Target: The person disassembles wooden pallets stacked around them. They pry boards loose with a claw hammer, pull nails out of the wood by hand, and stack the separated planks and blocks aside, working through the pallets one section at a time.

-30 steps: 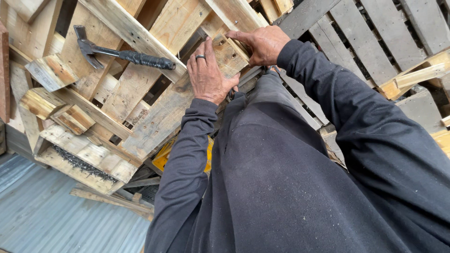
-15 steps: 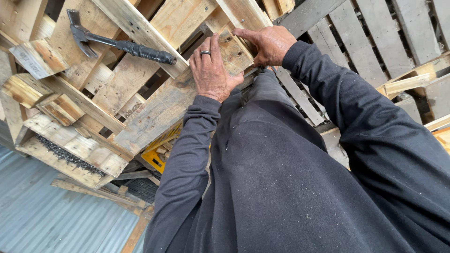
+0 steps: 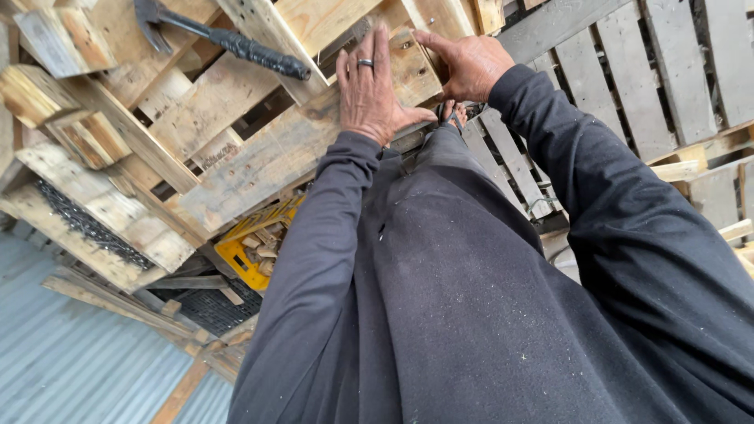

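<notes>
My left hand, with a ring on one finger, lies flat on a wooden pallet board, fingers together against a small wooden block. My right hand grips the other side of that block, fingers curled round its edge. A black claw hammer lies on the pallet boards to the left of my hands, untouched. Both my arms are in dark long sleeves, and my dark clothing fills the lower middle of the view.
A grey weathered pallet lies to the right. A yellow crate with wood scraps sits under the pallet, beside a black crate. Loose wooden strips and corrugated metal sheeting are at lower left.
The view has shifted, so the hammer and pallet now sit higher and further left. Both hands stay on the small block, with my left fingers now straighter on the board.
</notes>
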